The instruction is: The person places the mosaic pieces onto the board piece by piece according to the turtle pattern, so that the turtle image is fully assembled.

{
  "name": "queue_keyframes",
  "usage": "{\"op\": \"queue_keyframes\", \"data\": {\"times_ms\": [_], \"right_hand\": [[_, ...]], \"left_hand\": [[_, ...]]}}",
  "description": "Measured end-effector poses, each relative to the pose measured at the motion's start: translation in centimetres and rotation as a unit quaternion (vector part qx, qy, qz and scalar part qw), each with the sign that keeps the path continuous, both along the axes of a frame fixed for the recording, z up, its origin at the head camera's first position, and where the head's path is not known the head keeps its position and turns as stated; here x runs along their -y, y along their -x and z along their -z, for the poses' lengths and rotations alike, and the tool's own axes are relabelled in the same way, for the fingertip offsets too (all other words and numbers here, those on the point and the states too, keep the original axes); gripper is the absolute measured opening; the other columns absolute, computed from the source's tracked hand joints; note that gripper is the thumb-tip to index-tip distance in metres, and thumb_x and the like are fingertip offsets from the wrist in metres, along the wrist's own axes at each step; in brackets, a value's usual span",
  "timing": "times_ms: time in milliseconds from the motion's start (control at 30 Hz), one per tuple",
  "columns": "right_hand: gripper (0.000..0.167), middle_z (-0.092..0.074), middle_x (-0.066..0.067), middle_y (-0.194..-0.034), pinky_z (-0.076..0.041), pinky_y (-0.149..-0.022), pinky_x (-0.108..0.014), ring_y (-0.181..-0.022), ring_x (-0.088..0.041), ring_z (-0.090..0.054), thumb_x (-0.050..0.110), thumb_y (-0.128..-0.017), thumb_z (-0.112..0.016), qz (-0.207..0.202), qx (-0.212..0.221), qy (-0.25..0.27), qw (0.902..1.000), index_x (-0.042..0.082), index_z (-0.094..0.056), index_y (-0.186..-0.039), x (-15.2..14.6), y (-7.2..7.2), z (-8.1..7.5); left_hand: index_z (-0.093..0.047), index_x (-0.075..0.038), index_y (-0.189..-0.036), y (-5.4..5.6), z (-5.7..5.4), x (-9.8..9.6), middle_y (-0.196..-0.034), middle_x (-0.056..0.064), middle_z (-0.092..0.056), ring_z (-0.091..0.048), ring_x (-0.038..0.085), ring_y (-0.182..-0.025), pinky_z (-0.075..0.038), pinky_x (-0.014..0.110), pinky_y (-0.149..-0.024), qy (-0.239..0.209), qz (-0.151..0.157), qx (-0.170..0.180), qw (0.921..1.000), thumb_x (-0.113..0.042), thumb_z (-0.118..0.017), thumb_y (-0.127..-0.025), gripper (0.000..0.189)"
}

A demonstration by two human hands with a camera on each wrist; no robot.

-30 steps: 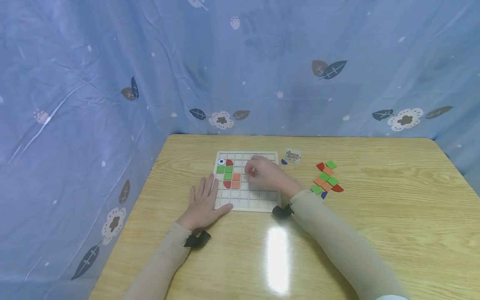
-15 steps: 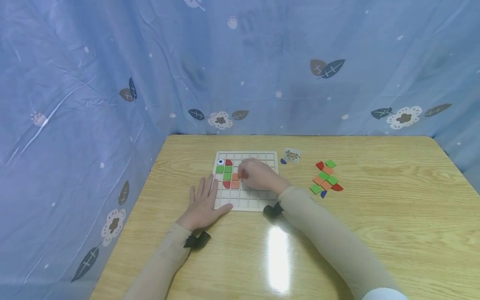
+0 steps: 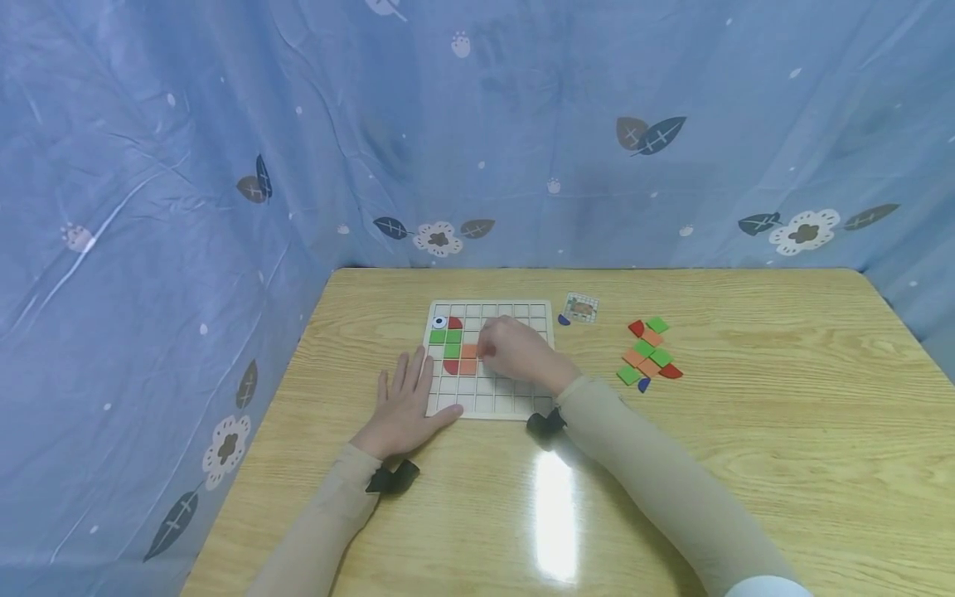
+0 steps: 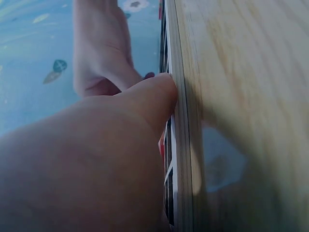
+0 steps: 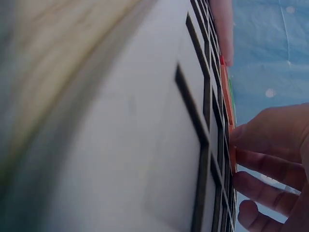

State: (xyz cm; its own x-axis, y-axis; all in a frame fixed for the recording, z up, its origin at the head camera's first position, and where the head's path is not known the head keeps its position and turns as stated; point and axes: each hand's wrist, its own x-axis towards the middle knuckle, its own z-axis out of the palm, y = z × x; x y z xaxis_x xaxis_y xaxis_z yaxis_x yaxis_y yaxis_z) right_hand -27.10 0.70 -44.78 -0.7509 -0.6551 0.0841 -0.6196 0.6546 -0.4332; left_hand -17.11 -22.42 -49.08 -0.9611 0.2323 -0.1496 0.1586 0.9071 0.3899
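Observation:
A white grid board [image 3: 485, 405] lies on the table. On its left side sit a round eye piece [image 3: 440, 322], red quarter-round pieces [image 3: 455, 323], green square tiles [image 3: 453, 350] and orange square tiles [image 3: 467, 366]. My left hand [image 3: 403, 414] rests with spread fingers at the board's lower left, its thumb on the front edge. Over the middle of the board, my right hand [image 3: 515, 348] pinches an orange tile [image 5: 232, 147] between thumb and fingers, down at the grid just right of the placed orange ones. The fingers mostly hide this tile in the head view.
Loose green, orange, red and blue pieces [image 3: 647, 355] lie in a cluster right of the board. A small picture card [image 3: 582, 308] and a blue piece [image 3: 564, 320] lie near its upper right corner. A blue patterned curtain [image 3: 552, 166] hangs behind the table.
My right hand has moved left across the board with the orange tile, then stopped beside the placed orange tiles. My left hand has stayed in place.

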Motion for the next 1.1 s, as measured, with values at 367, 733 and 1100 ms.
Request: {"op": "queue_keyframes", "data": {"times_ms": [367, 733, 1100], "right_hand": [[0.019, -0.073, -0.001, -0.106, -0.056, -0.094, -0.035, -0.100, -0.017, -0.066, 0.013, -0.092, -0.075, 0.008, 0.010, 0.014, 0.9998, 0.011, -0.079, -0.110, -1.1, -1.0, -0.8], [0.027, -0.073, -0.008, -0.122, -0.055, -0.102, -0.045, -0.116, -0.027, -0.068, 0.017, -0.095, -0.073, 0.029, 0.026, 0.027, 0.9989, 0.007, -0.077, -0.120, -3.5, -2.8, -2.2], [0.027, -0.071, -0.009, -0.123, -0.057, -0.093, -0.045, -0.106, -0.026, -0.068, 0.021, -0.097, -0.072, 0.028, 0.013, 0.049, 0.9983, 0.004, -0.075, -0.119, -6.9, -4.2, -1.8]], "left_hand": [[-0.005, -0.003, -0.167, -0.1, -0.2, 0.0, -0.176, 0.013, 0.009, 0.014, 0.039, -0.161, 0.009, 0.069, -0.123, -0.004, 0.003, -0.009, 0.9999, -0.074, -0.045, -0.098, 0.107], [-0.001, -0.007, -0.168, 0.0, -0.3, -0.1, -0.176, 0.010, 0.012, 0.016, 0.036, -0.161, 0.009, 0.068, -0.124, 0.009, 0.002, 0.003, 1.0000, -0.074, -0.045, -0.098, 0.106], [0.003, -0.008, -0.168, -0.2, -0.9, -0.2, -0.175, 0.009, 0.014, 0.016, 0.036, -0.161, 0.008, 0.068, -0.124, 0.015, 0.006, 0.011, 0.9998, -0.073, -0.045, -0.099, 0.106]]}}
